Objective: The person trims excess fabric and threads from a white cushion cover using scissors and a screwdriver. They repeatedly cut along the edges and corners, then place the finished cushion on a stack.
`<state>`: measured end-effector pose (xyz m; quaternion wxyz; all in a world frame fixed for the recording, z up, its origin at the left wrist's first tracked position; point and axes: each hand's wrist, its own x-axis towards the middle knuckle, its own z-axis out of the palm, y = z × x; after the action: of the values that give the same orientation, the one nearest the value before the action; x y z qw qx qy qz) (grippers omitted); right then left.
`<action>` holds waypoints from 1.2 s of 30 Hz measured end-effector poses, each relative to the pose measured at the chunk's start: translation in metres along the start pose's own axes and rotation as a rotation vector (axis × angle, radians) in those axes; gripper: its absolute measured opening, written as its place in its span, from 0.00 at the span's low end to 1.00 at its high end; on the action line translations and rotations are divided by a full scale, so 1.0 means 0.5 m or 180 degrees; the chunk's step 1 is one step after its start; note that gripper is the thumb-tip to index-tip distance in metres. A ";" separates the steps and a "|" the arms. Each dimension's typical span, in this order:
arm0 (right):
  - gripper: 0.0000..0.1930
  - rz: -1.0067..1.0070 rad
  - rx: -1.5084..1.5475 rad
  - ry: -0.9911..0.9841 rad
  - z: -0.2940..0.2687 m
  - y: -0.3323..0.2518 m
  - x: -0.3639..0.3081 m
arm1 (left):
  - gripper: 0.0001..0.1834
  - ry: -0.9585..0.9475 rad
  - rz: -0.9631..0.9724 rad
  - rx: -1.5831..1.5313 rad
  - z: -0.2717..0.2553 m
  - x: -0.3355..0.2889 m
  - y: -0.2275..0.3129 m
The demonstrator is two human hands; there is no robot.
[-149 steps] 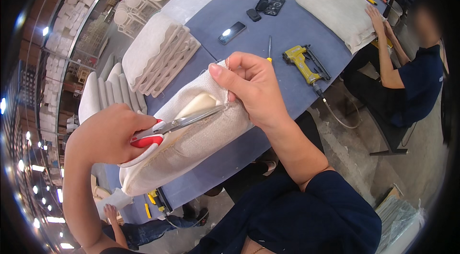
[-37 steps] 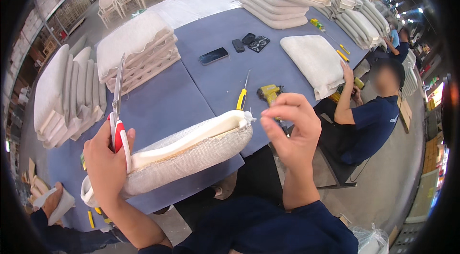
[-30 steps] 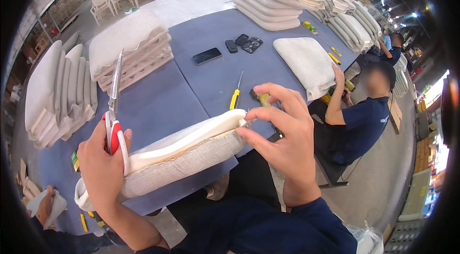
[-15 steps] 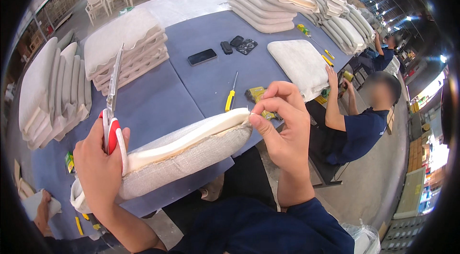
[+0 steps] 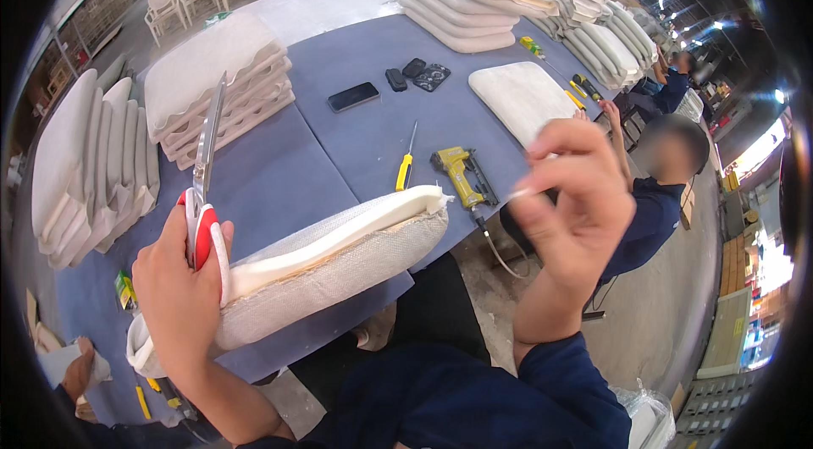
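Observation:
In my left hand [image 5: 179, 280] is a pair of scissors [image 5: 206, 153] with red-and-white handles, its blades pointing up and away. That same hand rests against a seat cushion [image 5: 339, 284] with light woven cover fabric. The cushion stands on its long side, so a white padding edge [image 5: 339, 246] and a thin tan board line show along the top. My right hand [image 5: 572, 203] is raised to the right of the cushion's end, apart from it and blurred by motion. Its thumb and fingers are pinched together, with a small whitish bit at the tips that I cannot make out.
On the blue-grey table [image 5: 279, 153] lie a yellow screwdriver [image 5: 406, 168], a yellow staple gun [image 5: 461, 174] with a hose, a phone [image 5: 353, 97] and a flat cushion [image 5: 521, 102]. Cushion stacks [image 5: 216, 85] stand at left and back. A co-worker [image 5: 669, 187] sits at right.
My right hand has moved from the cushion's end to the right and toward me, letting the staple gun show. The co-worker's hands have shifted back from the flat cushion. The scissors have barely moved.

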<state>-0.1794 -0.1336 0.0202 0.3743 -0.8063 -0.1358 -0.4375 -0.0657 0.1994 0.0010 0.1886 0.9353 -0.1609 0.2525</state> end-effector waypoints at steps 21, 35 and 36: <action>0.10 -0.2335 -0.2380 -0.2552 0.022 0.009 0.114 | 0.16 -0.0275 0.0377 -0.0873 0.059 0.057 -0.047; 0.10 -0.1821 -0.1699 -0.3741 0.087 -0.071 0.201 | 0.23 -0.0523 -0.0025 -0.0396 0.036 0.044 -0.085; 0.10 -0.1763 -0.1790 -0.3752 0.083 -0.062 0.199 | 0.23 -0.0550 -0.0031 -0.0388 0.037 0.046 -0.083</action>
<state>-0.1136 -0.0934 0.1017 -0.1089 -0.9107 -0.3976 -0.0259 -0.0228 0.2229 -0.0128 0.2318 0.9411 -0.1872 0.1598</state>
